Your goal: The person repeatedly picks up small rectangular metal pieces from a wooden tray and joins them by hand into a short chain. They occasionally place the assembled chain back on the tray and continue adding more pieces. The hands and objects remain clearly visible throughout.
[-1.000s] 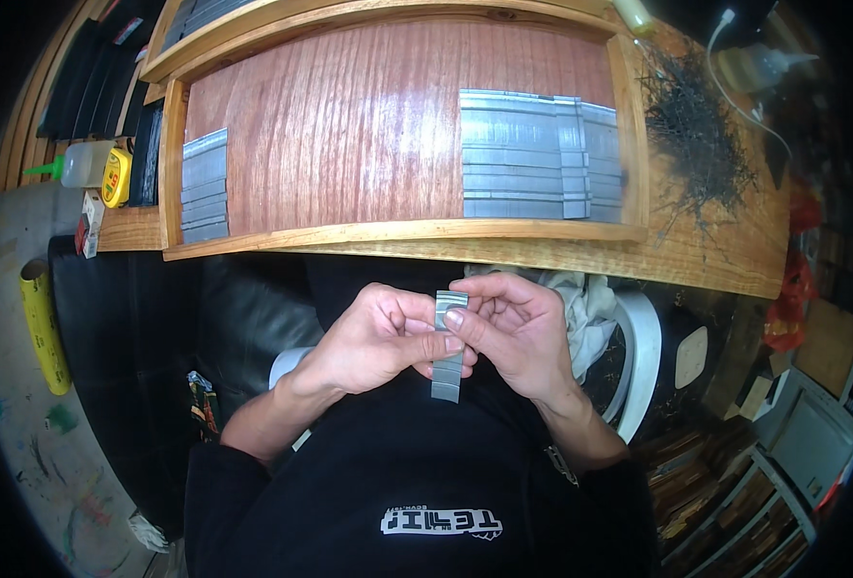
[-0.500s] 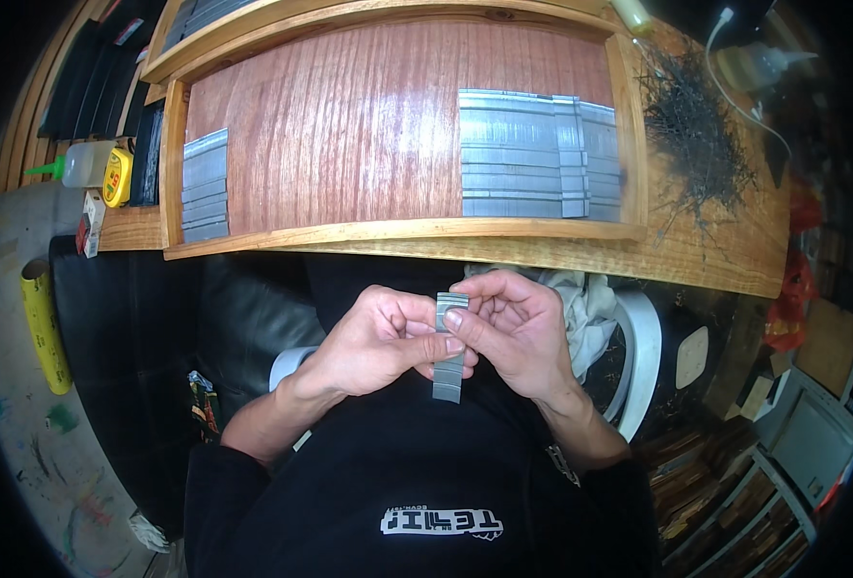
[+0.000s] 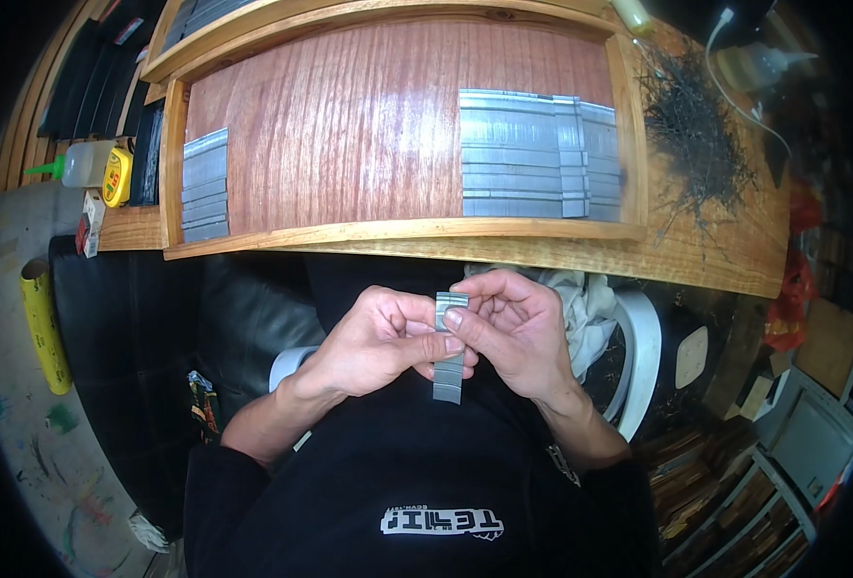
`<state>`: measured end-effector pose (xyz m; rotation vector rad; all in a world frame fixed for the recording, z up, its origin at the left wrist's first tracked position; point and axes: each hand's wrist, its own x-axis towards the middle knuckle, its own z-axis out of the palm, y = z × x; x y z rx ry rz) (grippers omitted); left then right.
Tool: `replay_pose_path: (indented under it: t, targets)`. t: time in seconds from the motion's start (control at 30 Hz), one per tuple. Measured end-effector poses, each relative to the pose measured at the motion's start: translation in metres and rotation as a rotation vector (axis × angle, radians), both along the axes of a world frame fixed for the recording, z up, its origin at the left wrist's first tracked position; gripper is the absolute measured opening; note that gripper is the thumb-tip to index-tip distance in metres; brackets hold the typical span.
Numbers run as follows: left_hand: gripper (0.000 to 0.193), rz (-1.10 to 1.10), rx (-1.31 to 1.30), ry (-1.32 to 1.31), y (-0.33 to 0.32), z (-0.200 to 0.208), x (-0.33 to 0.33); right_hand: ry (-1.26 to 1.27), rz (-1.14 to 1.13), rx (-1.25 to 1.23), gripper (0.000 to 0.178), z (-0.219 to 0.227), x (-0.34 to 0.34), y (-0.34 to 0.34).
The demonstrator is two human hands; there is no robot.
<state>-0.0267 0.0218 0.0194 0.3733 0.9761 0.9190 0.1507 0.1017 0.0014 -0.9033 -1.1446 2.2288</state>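
In front of my chest, a short narrow grey strip [image 3: 447,387] with crosswise lines hangs upright, held between both hands. My left hand [image 3: 373,337] pinches it from the left, thumb across its middle. From the right, my right hand [image 3: 518,332] grips its upper part, thumb pressed on the face. Fingers cover part of the strip, and its lower end sticks out below them. Beyond my hands lies a shallow wood-framed tray [image 3: 397,232]. Rows of similar grey pieces [image 3: 511,159] fill its right part, and a smaller column of grey pieces [image 3: 205,183] stands at its left end.
Right of the tray, a tangled heap of thin dark pins [image 3: 691,144] lies on the wooden table [image 3: 734,252], near an amber bottle [image 3: 749,65] and a white cable [image 3: 720,82]. At left stand a green-tipped bottle [image 3: 87,164] and a yellow container [image 3: 116,179]. White cloth [image 3: 590,323] hangs below.
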Motion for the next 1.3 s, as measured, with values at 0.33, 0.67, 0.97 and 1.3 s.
replay_pose_path:
  t: [0.33,0.67,0.97,1.3]
  targets:
    - [0.017,-0.011,0.009,0.002,-0.001,-0.001,-0.001,-0.001,0.029,-0.044,0.022,-0.001,0.004,0.002]
    - [0.02,-0.02,-0.001,-0.017,-0.001,-0.004,0.001,-0.064,0.012,-0.026,0.017,0.004,0.005,0.002]
    - [0.022,-0.022,-0.028,-0.042,-0.003,-0.002,0.004,-0.202,0.149,-0.01,0.008,0.008,0.011,0.01]
    - [0.024,-0.025,-0.022,-0.04,-0.003,-0.003,0.005,-0.208,0.135,-0.036,0.006,0.007,0.009,0.009]
